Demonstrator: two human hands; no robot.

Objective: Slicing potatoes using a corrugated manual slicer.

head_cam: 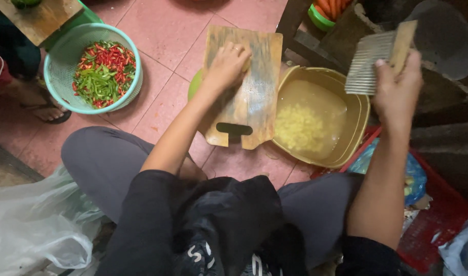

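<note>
Crinkle cutter [379,55] clenched in right hand [397,92]; left hand [224,66] pressing cutting board [246,97].

Cutting board [249,97] was pale wood w/ grey-blue streaks and a dark slot. At 3 o'clock of it, the tub [356,133] was mustard yellow, holding pale yellow bits [299,128] in cloudy water. Crinkle cutter [372,61] — silver-grey, ridged, tan handle. At 9 o'clock, a mint-green basket [65,56] — red & green chillies [105,72]. Floor tiles [162,30] were pink; crate [443,214] red.
</note>
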